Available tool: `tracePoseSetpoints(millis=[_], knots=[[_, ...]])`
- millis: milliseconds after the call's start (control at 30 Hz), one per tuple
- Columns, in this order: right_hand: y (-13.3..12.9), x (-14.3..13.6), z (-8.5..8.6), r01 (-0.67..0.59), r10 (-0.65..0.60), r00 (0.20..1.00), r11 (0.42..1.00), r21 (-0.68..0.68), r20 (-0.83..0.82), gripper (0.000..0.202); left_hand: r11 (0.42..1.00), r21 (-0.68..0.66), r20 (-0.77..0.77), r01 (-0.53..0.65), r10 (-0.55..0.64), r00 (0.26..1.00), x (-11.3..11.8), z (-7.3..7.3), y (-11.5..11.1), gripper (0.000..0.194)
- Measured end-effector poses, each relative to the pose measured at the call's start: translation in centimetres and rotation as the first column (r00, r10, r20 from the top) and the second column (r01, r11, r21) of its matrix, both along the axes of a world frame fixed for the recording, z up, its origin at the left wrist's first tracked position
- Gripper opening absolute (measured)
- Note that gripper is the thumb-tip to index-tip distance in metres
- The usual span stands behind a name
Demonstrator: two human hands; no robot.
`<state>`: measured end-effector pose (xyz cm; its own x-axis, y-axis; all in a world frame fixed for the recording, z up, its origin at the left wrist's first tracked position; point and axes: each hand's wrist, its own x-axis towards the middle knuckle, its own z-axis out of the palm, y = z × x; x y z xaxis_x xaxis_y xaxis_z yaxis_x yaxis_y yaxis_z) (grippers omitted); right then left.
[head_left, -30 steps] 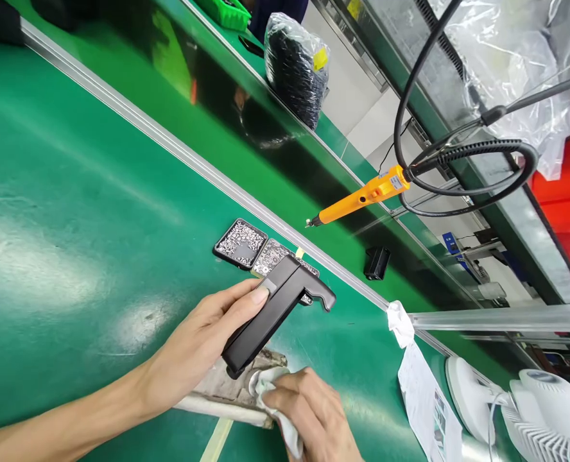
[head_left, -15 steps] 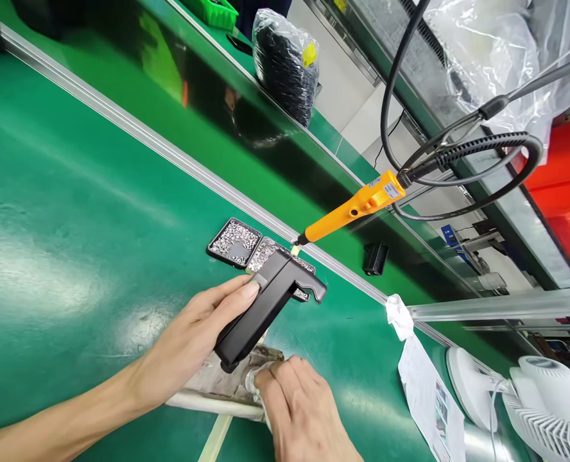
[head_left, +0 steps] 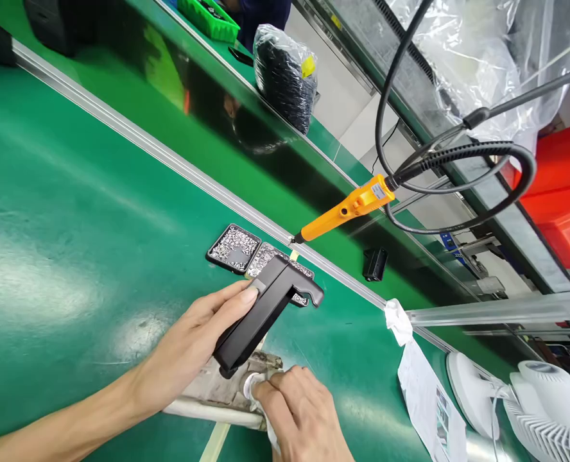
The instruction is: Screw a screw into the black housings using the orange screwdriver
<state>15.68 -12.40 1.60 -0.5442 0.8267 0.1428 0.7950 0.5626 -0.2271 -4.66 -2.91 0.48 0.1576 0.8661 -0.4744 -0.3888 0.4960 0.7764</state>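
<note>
My left hand [head_left: 196, 343] grips a long black plastic housing [head_left: 260, 311] with a hooked end, holding it tilted above the green bench [head_left: 73, 212]. My right hand [head_left: 300, 417] is closed on a white cloth [head_left: 256, 388] pressed against the housing's lower end. Under both lies a dirty grey pad [head_left: 222, 388]. Just beyond the housing sit two small black trays of screws [head_left: 234, 247].
An orange electric screwdriver [head_left: 345, 210] hangs on black cables above the metal rail [head_left: 179, 163]. A small black part [head_left: 375, 264] lies on the conveyor belt behind. A bag of black parts [head_left: 285, 77] stands farther back. White fans [head_left: 530, 398] and a paper sheet [head_left: 427, 398] are at right.
The hanging orange screwdriver has swung left. My right hand with the cloth has shifted slightly against the housing's lower end; my left hand keeps its grip.
</note>
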Motion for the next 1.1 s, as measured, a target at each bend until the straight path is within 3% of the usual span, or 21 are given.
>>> tracePoseSetpoints(millis=[67, 167, 200, 267, 367, 433, 500, 533, 600, 667, 700, 767, 867, 900, 1033, 1100], knots=[[0.5, 0.3, 1.2, 0.018, -0.02, 1.0, 0.987, -0.16, -0.009, 0.03, 0.999, 0.01, -0.008, 0.031, -0.03, 1.0, -0.1, -0.2, 0.0, 0.062], [1.6, 1.7, 3.4, 0.039, -0.163, 0.936, 0.929, -0.367, -0.313, 0.021, 0.994, -0.029, 0.104, 0.107, -0.104, 0.989, -0.5, -0.1, 0.0, 0.057], [1.9, 2.2, 3.9, 0.054, -0.241, 0.853, 0.923, -0.38, -0.463, 0.019, 0.99, -0.054, 0.148, 0.131, -0.122, 0.981, -0.6, -0.1, 0.1, 0.057], [2.4, 2.8, 4.3, 0.121, -0.42, 0.601, 0.888, -0.443, -0.679, 0.021, 0.984, -0.099, 0.192, 0.149, -0.128, 0.973, -0.8, -0.2, 0.3, 0.058], [3.1, 2.2, 3.7, 0.133, -0.667, 0.248, 0.741, -0.658, -0.702, 0.029, 0.976, -0.174, 0.173, 0.134, -0.104, 0.979, -1.1, -0.7, 0.6, 0.067], [3.7, 0.8, 3.0, 0.119, -0.72, 0.093, 0.694, -0.71, -0.688, 0.036, 0.968, -0.217, 0.175, 0.127, -0.09, 0.98, -1.3, -1.1, 0.8, 0.07], [4.2, -0.9, 2.3, 0.171, -0.697, 0.043, 0.711, -0.682, -0.716, 0.039, 0.964, -0.236, 0.201, 0.119, -0.072, 0.977, -1.4, -1.5, 0.9, 0.07], [4.5, -1.8, 2.0, 0.223, -0.679, 0.067, 0.725, -0.652, -0.731, 0.036, 0.963, -0.244, 0.219, 0.112, -0.058, 0.974, -1.4, -1.6, 0.9, 0.069], [4.8, -3.6, 1.2, 0.351, -0.603, 0.197, 0.779, -0.519, -0.773, 0.023, 0.957, -0.27, 0.264, 0.106, -0.032, 0.964, -1.5, -1.8, 0.8, 0.067], [5.0, -5.5, 0.1, 0.428, -0.407, 0.37, 0.873, -0.236, -0.835, 0.009, 0.95, -0.299, 0.307, 0.09, 0.007, 0.952, -1.5, -1.8, 0.7, 0.063], [5.1, -6.4, -0.6, 0.454, -0.29, 0.456, 0.889, -0.061, -0.841, 0.013, 0.944, -0.32, 0.324, 0.079, 0.031, 0.946, -1.4, -1.6, 0.7, 0.06], [5.4, -8.1, -2.0, 0.514, -0.142, 0.623, 0.815, 0.266, -0.769, 0.024, 0.926, -0.374, 0.328, 0.043, 0.089, 0.94, -1.1, -1.1, 0.8, 0.051], [5.8, -9.6, -3.4, 0.575, -0.2, 0.781, 0.599, 0.558, -0.591, 0.028, 0.889, -0.457, 0.268, -0.017, 0.156, 0.951, -0.5, 0.1, 0.9, 0.04], [5.9, -9.7, -3.6, 0.562, -0.232, 0.81, 0.567, 0.603, -0.538, 0.028, 0.884, -0.467, 0.244, -0.031, 0.163, 0.956, -0.4, 0.3, 0.8, 0.039], [5.9, -9.5, -3.4, 0.512, -0.273, 0.85, 0.632, 0.582, -0.452, 0.028, 0.906, -0.422, 0.276, 0.009, 0.12, 0.954, -0.8, -0.4, 0.7, 0.045], [6.0, -9.8, -3.4, 0.539, -0.225, 0.822, 0.606, 0.586, -0.523, 0.027, 0.909, -0.41, 0.331, 0.068, 0.079, 0.94, -1.1, -1.3, 0.6, 0.056]])
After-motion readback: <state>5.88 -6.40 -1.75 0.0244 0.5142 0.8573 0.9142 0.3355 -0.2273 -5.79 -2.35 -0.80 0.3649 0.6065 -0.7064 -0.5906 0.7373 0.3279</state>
